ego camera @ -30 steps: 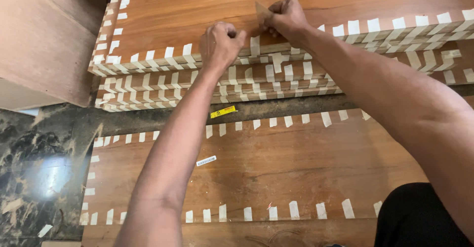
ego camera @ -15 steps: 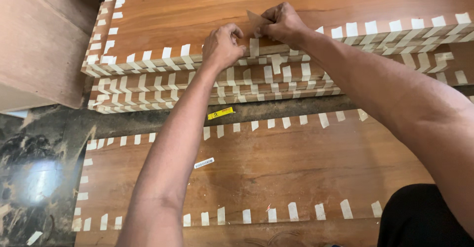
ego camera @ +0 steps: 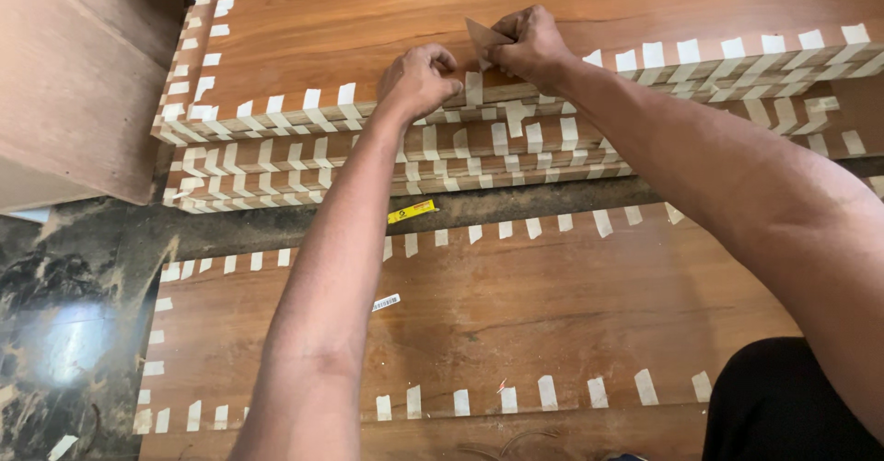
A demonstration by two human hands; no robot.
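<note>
On the front edge of the top wooden panel (ego camera: 368,28) of the taped stack, the left hand (ego camera: 419,79) presses down with its grip curled shut on nothing visible, while just beside it the right hand (ego camera: 529,46) pinches a small brown scraper piece (ego camera: 481,35) over a masking-tape strip (ego camera: 473,88).

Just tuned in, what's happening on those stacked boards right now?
A person leans over a stack of wood panels whose edges carry short strips of masking tape. The left hand presses closed against the top panel's front edge. The right hand pinches a small brown triangular scrap just above one tape strip. Another taped panel lies nearer, with a yellow label in the gap between them.
</note>
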